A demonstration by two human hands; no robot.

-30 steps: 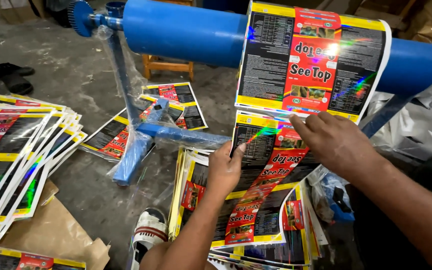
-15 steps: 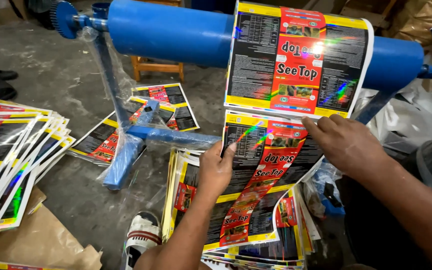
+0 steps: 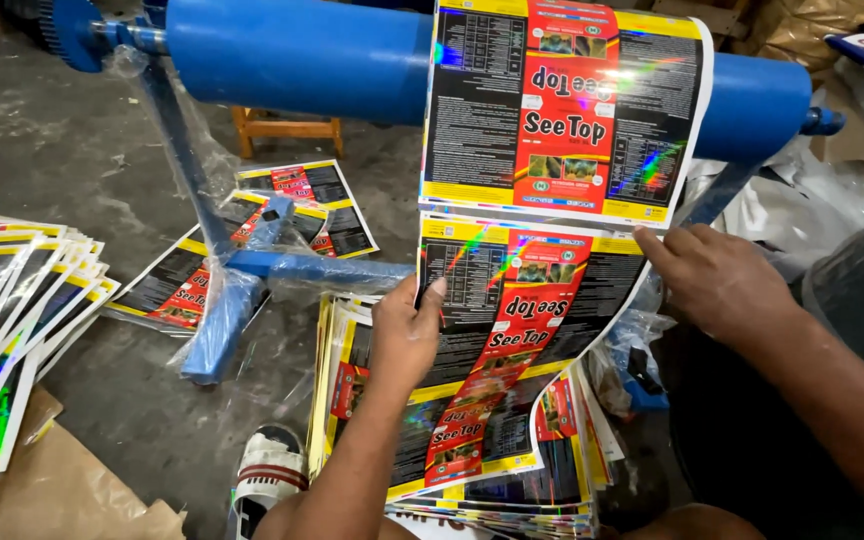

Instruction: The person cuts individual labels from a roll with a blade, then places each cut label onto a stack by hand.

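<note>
Glossy printed label sheeting (image 3: pixel 527 300), black, red and yellow, is being drawn down from the thick blue roller (image 3: pixel 292 55) of a blue metal stand (image 3: pixel 252 270). Its left edge is being pinched by the left hand (image 3: pixel 407 335), thumb on top and fingers closed beneath. Its right edge is being pressed by the right hand (image 3: pixel 717 280), fingers together and laid flat. The lower end of the sheeting is being fed onto a stack of cut label sheets (image 3: pixel 552 490) on the concrete floor (image 3: pixel 82 170). Another pile of sheets (image 3: pixel 12 320) is lying at the left, well apart.
</note>
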